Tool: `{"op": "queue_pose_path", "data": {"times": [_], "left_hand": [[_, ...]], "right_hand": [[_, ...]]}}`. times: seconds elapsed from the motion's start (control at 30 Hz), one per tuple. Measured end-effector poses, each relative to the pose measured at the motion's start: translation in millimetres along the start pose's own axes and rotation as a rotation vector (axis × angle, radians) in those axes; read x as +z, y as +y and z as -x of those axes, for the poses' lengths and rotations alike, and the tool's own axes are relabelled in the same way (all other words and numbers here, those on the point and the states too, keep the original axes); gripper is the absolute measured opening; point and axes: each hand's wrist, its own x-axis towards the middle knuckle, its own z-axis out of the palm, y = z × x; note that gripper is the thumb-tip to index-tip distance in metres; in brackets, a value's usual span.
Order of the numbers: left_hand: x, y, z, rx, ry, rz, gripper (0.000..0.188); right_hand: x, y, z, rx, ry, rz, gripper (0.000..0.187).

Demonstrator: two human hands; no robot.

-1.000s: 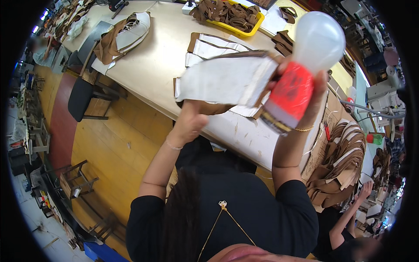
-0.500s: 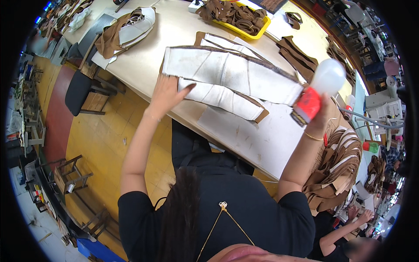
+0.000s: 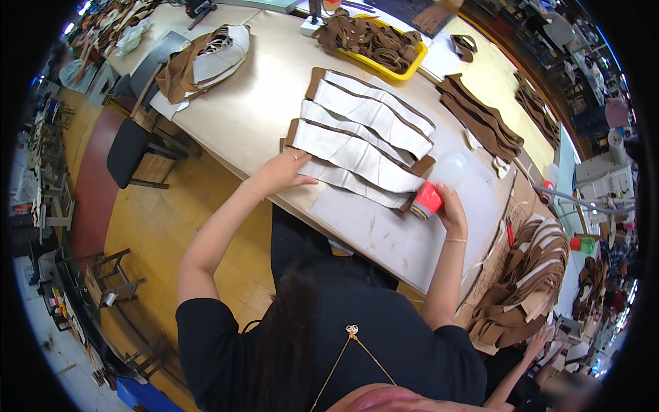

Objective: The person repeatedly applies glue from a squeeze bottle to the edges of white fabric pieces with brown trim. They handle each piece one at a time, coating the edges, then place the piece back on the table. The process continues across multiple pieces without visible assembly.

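Several brown curved strips with white backing [image 3: 374,161] lie overlapped in a row on the table. My left hand [image 3: 278,173] rests at the left end of the nearest strips, its fingertips touching them and its thumb stretched apart. At their right end my right hand [image 3: 453,209] is closed round a plastic bottle [image 3: 428,199] with a rounded translucent end and a red band. The bottle is tilted, its darker end pointing down and left beside the corner of the nearest strip. Whether that end touches the strip I cannot tell.
A yellow tray [image 3: 414,67] of brown pieces stands at the back. Brown strips [image 3: 477,113] lie at the right, and a large bundle of them [image 3: 532,275] sits beside my right arm. Another bundle [image 3: 206,62] is at the far left, near a black chair [image 3: 128,147].
The long white-backed strip that was raised between my hands now lies with the others. My right hand has moved left and nearer with the bottle; my left hand has shifted right and slightly nearer.
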Motion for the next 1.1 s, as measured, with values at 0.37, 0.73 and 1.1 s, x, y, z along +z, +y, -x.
{"op": "queue_pose_path", "data": {"times": [0.37, 0.73, 1.1], "left_hand": [[-96, -118, -30, -0.195, 0.446, -0.274, 0.016], [-121, -255, -124, -0.974, 0.478, -0.587, 0.029], [-304, -197, -35, -0.378, 1.366, 0.647, 0.044]], "right_hand": [[15, -37, 40, -0.318, -0.102, -0.421, 0.069], [26, -53, 52, -0.351, 0.042, -0.271, 0.070], [48, -60, 41, -0.359, -0.039, -0.338, 0.055]]}}
